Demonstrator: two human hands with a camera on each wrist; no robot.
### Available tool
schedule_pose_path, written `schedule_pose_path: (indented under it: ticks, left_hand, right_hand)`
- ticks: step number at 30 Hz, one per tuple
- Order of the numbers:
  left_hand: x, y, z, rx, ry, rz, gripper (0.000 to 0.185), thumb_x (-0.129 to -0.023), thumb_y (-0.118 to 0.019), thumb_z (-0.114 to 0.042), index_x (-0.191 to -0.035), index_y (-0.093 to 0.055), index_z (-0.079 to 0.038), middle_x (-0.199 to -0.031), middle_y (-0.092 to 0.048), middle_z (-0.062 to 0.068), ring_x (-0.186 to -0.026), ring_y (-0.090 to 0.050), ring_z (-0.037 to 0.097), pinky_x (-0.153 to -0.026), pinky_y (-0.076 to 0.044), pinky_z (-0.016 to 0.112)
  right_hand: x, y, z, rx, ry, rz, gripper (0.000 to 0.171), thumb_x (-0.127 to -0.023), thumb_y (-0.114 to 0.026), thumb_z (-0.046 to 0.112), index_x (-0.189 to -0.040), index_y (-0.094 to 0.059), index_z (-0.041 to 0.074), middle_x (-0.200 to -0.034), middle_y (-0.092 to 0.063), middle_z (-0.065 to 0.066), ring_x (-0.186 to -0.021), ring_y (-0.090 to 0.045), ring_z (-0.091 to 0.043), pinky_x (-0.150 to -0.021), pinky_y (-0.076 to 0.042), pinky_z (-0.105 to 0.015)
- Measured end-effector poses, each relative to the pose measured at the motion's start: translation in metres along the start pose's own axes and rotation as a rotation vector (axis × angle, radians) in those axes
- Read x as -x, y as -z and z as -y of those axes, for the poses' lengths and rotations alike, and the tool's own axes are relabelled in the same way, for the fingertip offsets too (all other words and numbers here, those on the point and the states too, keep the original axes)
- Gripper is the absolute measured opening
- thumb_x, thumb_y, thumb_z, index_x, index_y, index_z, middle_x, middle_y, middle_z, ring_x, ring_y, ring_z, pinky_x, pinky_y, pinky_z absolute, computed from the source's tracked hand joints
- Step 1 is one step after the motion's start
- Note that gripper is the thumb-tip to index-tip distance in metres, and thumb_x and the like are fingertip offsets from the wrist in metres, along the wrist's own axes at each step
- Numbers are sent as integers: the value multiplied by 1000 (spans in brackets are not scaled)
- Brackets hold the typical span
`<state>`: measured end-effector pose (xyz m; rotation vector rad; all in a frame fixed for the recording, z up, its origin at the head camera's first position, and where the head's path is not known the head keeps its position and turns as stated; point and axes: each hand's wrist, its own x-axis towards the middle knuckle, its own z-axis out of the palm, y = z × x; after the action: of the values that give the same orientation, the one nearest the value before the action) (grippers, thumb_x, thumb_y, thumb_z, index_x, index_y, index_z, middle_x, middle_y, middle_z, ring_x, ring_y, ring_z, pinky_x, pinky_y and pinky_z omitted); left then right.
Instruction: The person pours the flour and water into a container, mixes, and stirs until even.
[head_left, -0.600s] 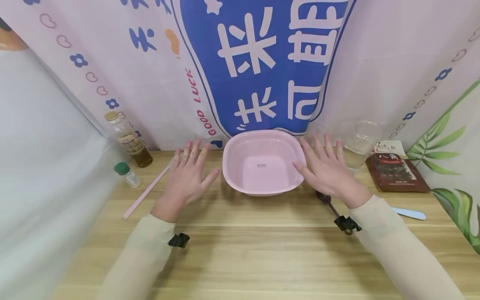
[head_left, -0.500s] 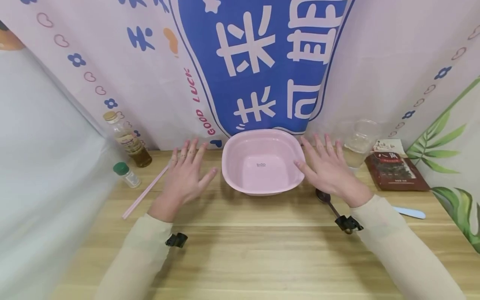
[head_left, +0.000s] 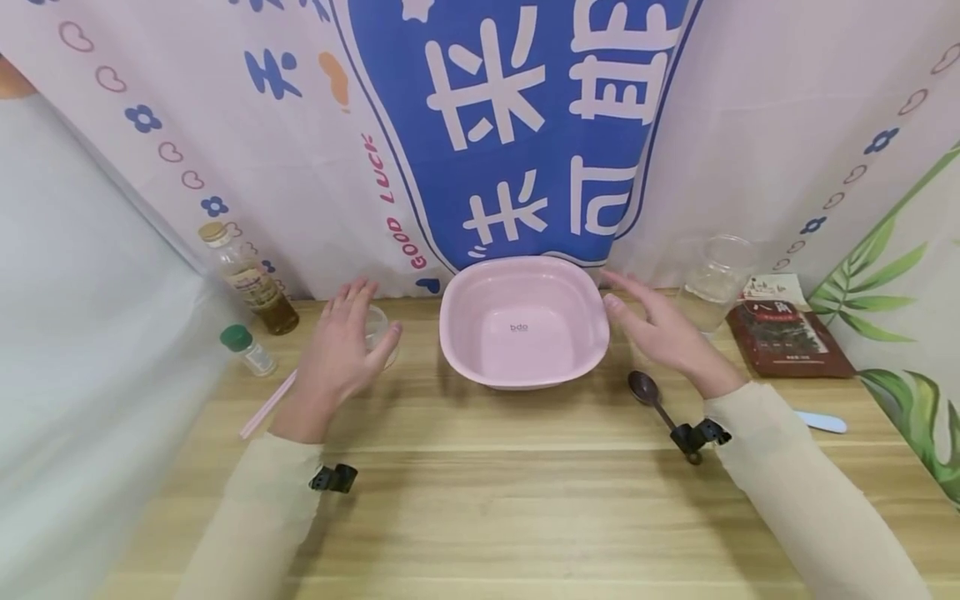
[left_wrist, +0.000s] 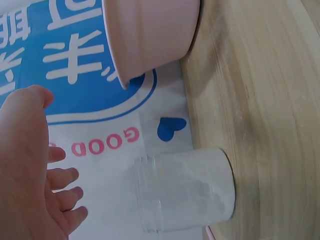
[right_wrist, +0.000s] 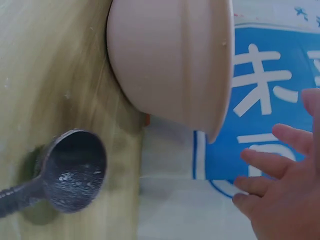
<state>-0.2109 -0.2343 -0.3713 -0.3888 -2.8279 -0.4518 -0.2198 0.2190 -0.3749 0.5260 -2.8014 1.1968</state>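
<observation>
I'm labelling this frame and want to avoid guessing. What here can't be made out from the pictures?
- Small clear cup: the head view has the left hand covering most of it; the left wrist view leaves its contents unclear.
- Pink stick: its far end is hidden behind the left hand in the head view.
- Blue utensil: partly behind the right sleeve.
- Dark packet: print too small to read.

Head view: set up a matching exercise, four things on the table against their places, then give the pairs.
Things:
1. pink basin
2. dark spoon
3. green-capped jar
4. red packet

Places:
A. far left, beside the oil bottle
B. middle, between both hands
C. far right, by the clear cup
D. just right of the basin, near the right wrist

Pairs: 1-B, 2-D, 3-A, 4-C
</observation>
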Motion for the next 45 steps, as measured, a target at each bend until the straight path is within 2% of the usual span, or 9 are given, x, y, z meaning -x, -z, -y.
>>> schedule_pose_path:
  ticks: [5,8,14,18,21,24,31,37,45]
  left_hand:
    - [4,0,6,47,25,-47,76,-107,-51,-49,-165,-34,-2,-168,-40,28,-149,-45,55,-121,-40,71]
    - [5,1,10,52,40,-88,72,-107,-52,-47,-162,-39,-1,-157,-53,30,-133,-59,56,-112,-49,69]
    - [10,3,23,7,65,-239,62,-105,-56,-42,-148,-55,2,-122,-72,34,-93,-71,56,-83,-57,66]
    - [13,1,34,16,32,-362,53,-102,-60,-36,-136,-62,4,-123,-75,28,-93,-73,53,-79,-58,63]
    - [15,-1,41,38,25,-402,50,-101,-62,-34,-132,-64,5,-122,-76,26,-101,-73,51,-86,-58,63]
    - [17,-2,44,61,56,-379,52,-101,-63,-36,-134,-64,6,-123,-74,27,-111,-69,50,-97,-55,63]
    - [18,-3,57,112,134,-247,65,-104,-62,-44,-143,-57,7,-129,-65,30,-120,-61,49,-106,-47,66]
    - [17,-9,71,162,182,-110,82,-103,-65,-53,-155,-43,7,-141,-54,32,-129,-54,50,-109,-45,69]
    - [12,-21,81,323,272,80,110,-97,-74,-59,-169,-17,2,-163,-35,36,-148,-40,57,-123,-34,73]
  right_hand:
    - [-2,-3,-14,-97,-13,-93,51,-116,-48,34,-156,-55,4,-161,-54,-20,-151,-49,-44,-126,-39,-64]
    - [-4,-5,-20,-162,-30,-137,47,-115,-50,32,-149,-62,2,-151,-64,-22,-142,-60,-43,-121,-47,-59]
    - [-12,-9,-29,-283,-85,-156,43,-114,-53,26,-141,-66,-6,-136,-71,-27,-114,-75,-23,-99,-62,-26]
    - [-17,-15,-36,-379,-116,-135,41,-113,-55,19,-140,-64,-11,-137,-68,-33,-99,-74,-4,-87,-64,-20]
    - [-19,-20,-41,-419,-130,-128,38,-112,-57,16,-138,-65,-11,-137,-67,-35,-93,-73,0,-87,-66,-25]
    - [-21,-24,-46,-452,-142,-121,37,-111,-58,15,-138,-66,-10,-133,-70,-31,-91,-73,0,-87,-67,-29]
    - [-24,-30,-53,-540,-166,-110,37,-110,-61,13,-139,-65,-10,-110,-76,6,-87,-73,-3,-84,-66,-27]
    - [-27,-33,-53,-577,-206,-113,39,-108,-65,15,-139,-65,-10,-116,-75,3,-88,-75,-2,-84,-65,-22]
    - [-32,-37,-54,-774,-301,-112,43,-106,-64,5,-143,-57,-16,-101,-76,13,-91,-74,-2,-85,-64,-19]
